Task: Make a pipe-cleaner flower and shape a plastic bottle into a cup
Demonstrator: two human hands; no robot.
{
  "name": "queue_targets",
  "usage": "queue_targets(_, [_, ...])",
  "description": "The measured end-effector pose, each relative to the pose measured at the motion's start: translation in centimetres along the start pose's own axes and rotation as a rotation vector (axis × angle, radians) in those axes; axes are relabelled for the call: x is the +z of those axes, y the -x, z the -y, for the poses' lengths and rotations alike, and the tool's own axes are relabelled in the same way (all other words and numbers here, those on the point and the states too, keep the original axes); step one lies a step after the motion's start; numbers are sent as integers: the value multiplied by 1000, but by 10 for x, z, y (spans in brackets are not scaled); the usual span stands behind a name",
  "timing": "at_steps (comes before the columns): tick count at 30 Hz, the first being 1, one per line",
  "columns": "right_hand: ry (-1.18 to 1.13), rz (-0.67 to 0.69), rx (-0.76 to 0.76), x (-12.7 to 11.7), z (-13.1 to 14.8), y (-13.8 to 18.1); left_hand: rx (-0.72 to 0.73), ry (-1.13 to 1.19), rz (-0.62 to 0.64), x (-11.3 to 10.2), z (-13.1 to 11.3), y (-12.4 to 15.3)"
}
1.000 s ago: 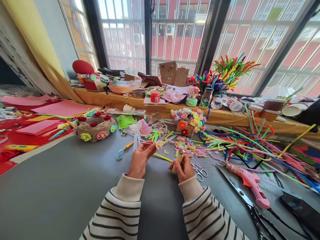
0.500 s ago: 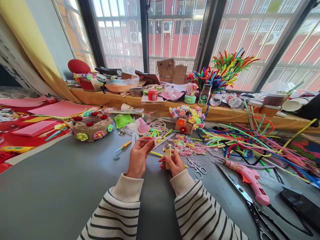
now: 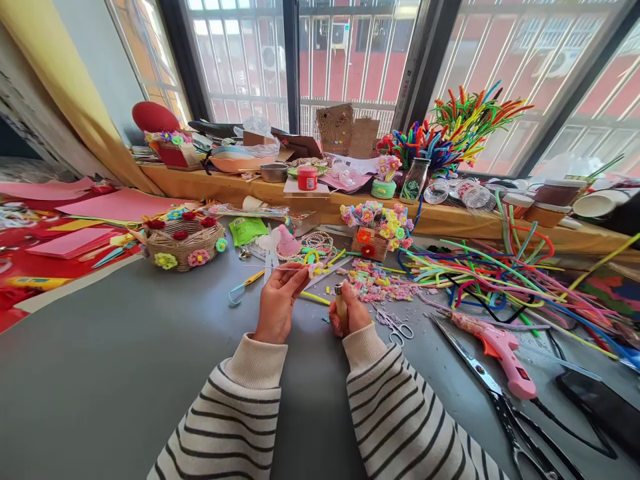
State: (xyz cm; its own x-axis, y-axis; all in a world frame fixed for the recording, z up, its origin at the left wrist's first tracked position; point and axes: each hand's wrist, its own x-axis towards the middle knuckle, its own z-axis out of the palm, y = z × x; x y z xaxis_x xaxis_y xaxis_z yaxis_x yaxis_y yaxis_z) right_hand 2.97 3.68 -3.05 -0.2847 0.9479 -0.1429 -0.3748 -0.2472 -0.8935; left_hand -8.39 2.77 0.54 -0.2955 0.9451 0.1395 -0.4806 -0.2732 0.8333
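Note:
My left hand pinches a small pale pink and white fuzzy flower by its thin stem, which sticks out to the left past my fingers. To its right, my right hand is wrapped round a cream-coloured lighter, thumb up at its metal top. I cannot make out any flame. The lighter stands upright, a little apart from the flower. Behind the hands lie fuzzy trimmings in pink and yellow. Small scissors rest on the table just right of the lighter.
A pink glue gun, large scissors and a black phone lie at the right, below a heap of pipe cleaners. A twine basket stands left, and a flower box stands behind the hands.
My right hand has turned the lighter and shifted its grip, with the thumb now at the lighter's top. The left hand still holds the flower. The view has tilted slightly.

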Motion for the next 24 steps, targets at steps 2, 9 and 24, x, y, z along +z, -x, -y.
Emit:
queue_targets(2, [30,-86,-100,1,-3,2,-2,-3,3,0,0,0])
queue_targets(9, [9,-111,-221,1,-9,1,-25,9,-13,2,0,0])
queue_targets(24, [-126,16,87,-4,-2,-15,-19,-30,-2,-2,2,-3])
